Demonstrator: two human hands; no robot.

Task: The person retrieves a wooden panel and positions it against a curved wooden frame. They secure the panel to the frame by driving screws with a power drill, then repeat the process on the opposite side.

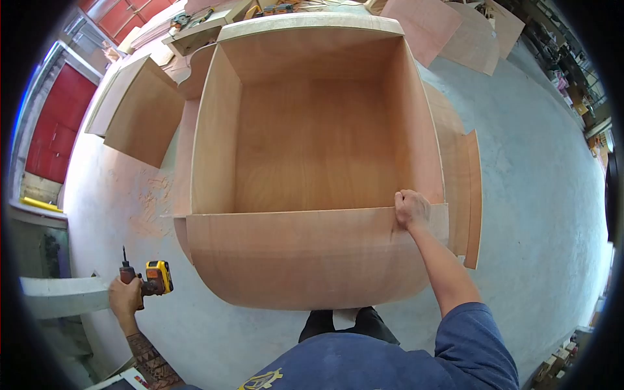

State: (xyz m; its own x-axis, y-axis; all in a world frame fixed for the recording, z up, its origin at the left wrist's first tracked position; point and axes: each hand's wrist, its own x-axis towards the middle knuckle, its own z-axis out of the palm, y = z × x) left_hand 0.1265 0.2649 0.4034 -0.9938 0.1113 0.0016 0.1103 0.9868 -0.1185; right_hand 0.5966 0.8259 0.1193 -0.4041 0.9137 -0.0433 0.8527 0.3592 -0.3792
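Observation:
A large open plywood box (312, 257) with a rounded near panel stands right in front of me. My right hand (412, 208) is closed over the top edge of that near panel, close to its right corner. Off to the left, apart from the box, my left hand (125, 296) is wrapped round the handle of a cordless drill (154, 278) with a yellow and black battery. The drill's bit points away from me.
A smaller wooden box (146, 107) stands at the left, with wood shavings (153, 205) on the floor below it. A curved wooden piece (472, 198) is at the right. Tools lie on a workbench (211, 29) behind. Loose plywood sheets (471, 42) lie at the back right.

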